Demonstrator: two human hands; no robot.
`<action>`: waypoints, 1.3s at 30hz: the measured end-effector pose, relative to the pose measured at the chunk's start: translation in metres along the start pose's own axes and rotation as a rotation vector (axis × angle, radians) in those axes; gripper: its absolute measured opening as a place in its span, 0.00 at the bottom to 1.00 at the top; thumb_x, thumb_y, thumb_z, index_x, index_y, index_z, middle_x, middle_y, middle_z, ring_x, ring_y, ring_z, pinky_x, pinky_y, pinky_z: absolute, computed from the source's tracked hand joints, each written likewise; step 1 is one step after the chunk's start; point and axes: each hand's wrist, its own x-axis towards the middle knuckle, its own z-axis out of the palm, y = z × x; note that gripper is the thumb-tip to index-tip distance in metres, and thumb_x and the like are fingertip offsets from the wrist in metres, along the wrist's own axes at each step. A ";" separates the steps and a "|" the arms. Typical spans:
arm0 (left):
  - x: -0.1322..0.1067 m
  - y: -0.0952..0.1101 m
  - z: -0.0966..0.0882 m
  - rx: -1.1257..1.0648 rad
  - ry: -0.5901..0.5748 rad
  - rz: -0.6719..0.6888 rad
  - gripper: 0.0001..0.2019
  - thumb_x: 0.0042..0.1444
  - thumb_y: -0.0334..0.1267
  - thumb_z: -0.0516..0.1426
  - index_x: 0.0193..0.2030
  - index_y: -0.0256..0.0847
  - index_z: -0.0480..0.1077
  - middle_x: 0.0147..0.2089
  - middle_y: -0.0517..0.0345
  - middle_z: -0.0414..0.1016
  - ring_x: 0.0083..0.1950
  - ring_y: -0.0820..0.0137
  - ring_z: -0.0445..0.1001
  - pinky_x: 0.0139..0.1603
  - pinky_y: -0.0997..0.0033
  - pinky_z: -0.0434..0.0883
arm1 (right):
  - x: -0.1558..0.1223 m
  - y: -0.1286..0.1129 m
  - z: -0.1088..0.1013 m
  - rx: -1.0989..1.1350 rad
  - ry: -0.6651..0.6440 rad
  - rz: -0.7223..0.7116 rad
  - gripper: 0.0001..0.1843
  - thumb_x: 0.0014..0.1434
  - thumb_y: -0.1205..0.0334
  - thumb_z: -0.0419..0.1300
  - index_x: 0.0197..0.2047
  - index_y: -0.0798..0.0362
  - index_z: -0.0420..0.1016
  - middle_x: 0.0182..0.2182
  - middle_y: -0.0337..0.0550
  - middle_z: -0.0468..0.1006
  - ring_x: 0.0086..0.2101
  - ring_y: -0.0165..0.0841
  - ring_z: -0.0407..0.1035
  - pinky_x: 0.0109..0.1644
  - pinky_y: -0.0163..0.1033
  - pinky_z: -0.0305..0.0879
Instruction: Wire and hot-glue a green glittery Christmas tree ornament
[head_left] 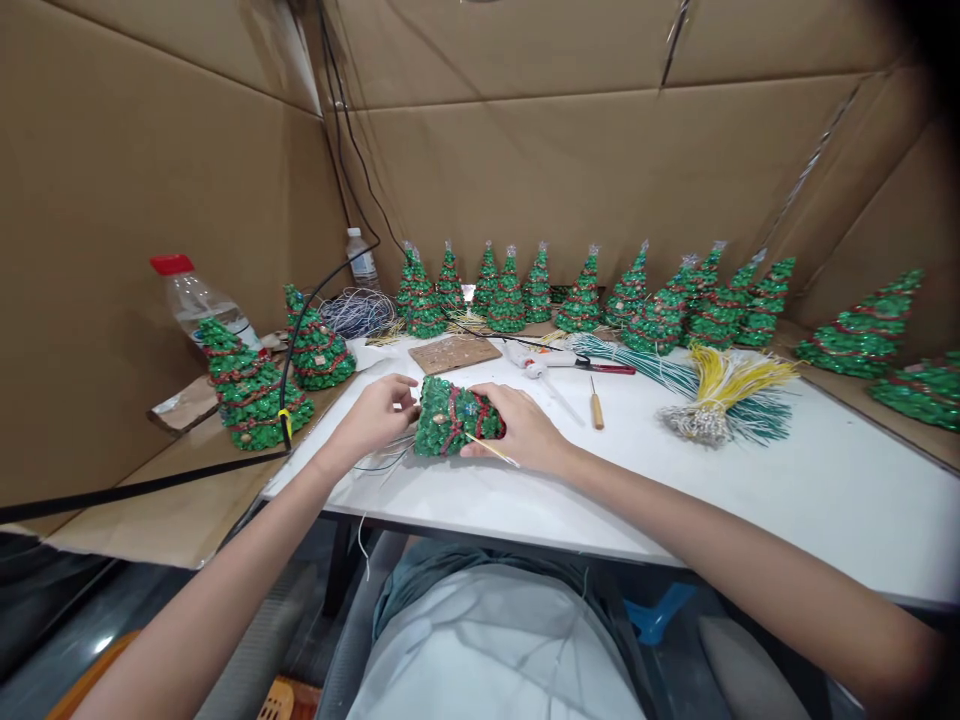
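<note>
A small green Christmas tree with red garland lies on its side near the front edge of the white table. My right hand is wrapped around its upper part and holds it down. My left hand is at the tree's base, fingers pinched together on something I cannot make out, with thin pale wires trailing beneath it. A thin yellow wire sticks out under my right hand.
Several finished trees line the back; two more stand left, others far right. Bundles of green and yellow wires, a glue gun, an awl, a brown board, bottles and a black cable. Cardboard walls surround.
</note>
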 end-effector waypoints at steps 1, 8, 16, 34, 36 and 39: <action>0.001 0.000 -0.003 0.034 -0.010 -0.020 0.07 0.41 0.37 0.54 0.16 0.39 0.66 0.45 0.48 0.77 0.42 0.61 0.73 0.41 0.66 0.68 | 0.000 0.001 0.000 0.001 0.001 -0.001 0.38 0.46 0.38 0.64 0.55 0.51 0.63 0.49 0.50 0.73 0.48 0.44 0.67 0.51 0.48 0.60; 0.007 -0.001 -0.016 0.160 0.019 -0.084 0.10 0.43 0.40 0.57 0.17 0.40 0.65 0.26 0.53 0.74 0.29 0.66 0.69 0.30 0.70 0.62 | -0.001 0.002 0.002 -0.010 0.010 -0.007 0.38 0.47 0.37 0.63 0.54 0.51 0.63 0.47 0.50 0.73 0.46 0.44 0.67 0.49 0.48 0.61; 0.021 -0.018 -0.020 0.192 0.056 -0.162 0.09 0.42 0.40 0.58 0.18 0.40 0.66 0.20 0.57 0.68 0.24 0.68 0.65 0.26 0.70 0.58 | -0.003 0.000 0.001 -0.010 0.018 0.020 0.38 0.46 0.38 0.64 0.54 0.52 0.63 0.47 0.50 0.73 0.47 0.43 0.67 0.49 0.47 0.61; 0.000 -0.030 -0.019 -0.151 0.088 -0.120 0.12 0.45 0.45 0.59 0.20 0.38 0.67 0.21 0.59 0.68 0.25 0.72 0.66 0.27 0.74 0.62 | -0.006 0.000 0.000 0.005 0.017 -0.003 0.40 0.46 0.40 0.64 0.58 0.50 0.60 0.51 0.51 0.70 0.50 0.45 0.65 0.53 0.52 0.60; -0.006 -0.029 -0.020 -0.406 0.110 -0.187 0.13 0.44 0.46 0.61 0.22 0.37 0.68 0.27 0.55 0.73 0.27 0.72 0.69 0.29 0.74 0.66 | -0.009 -0.003 -0.003 0.016 0.077 -0.072 0.42 0.46 0.43 0.65 0.59 0.50 0.58 0.54 0.52 0.68 0.52 0.44 0.63 0.55 0.51 0.59; -0.012 -0.027 -0.020 -0.662 0.175 -0.249 0.15 0.42 0.45 0.62 0.19 0.36 0.66 0.35 0.51 0.76 0.29 0.73 0.72 0.30 0.74 0.69 | -0.015 -0.009 -0.010 0.005 0.215 -0.229 0.31 0.50 0.51 0.64 0.54 0.50 0.62 0.49 0.50 0.69 0.50 0.42 0.64 0.52 0.49 0.62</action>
